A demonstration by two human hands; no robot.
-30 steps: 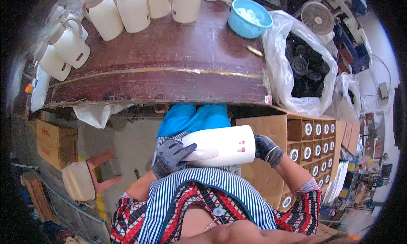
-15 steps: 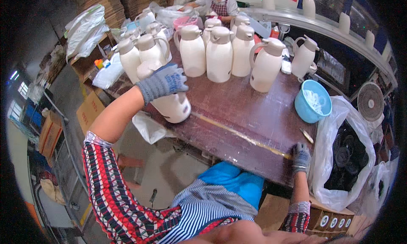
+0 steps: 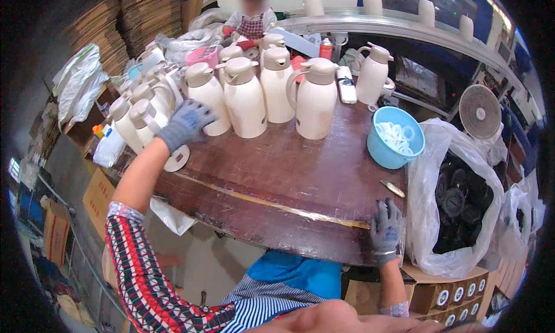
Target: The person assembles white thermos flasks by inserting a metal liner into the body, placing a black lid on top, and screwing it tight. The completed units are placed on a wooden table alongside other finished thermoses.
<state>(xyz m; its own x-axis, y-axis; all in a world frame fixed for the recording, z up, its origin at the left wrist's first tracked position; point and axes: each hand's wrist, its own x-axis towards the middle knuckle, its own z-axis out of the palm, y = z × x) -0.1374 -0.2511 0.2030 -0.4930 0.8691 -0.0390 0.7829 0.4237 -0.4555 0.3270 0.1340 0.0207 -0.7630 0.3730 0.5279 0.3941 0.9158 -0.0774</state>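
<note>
- Left hand, gloved, grips a cream jug at the worktop's left edge, among other jugs.
- Right hand, gloved, fingers curled over the worktop's near edge.

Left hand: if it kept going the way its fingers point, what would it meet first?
Probably the cream jug just beyond the left hand, in the row on the table; depth is hard to judge.
</note>
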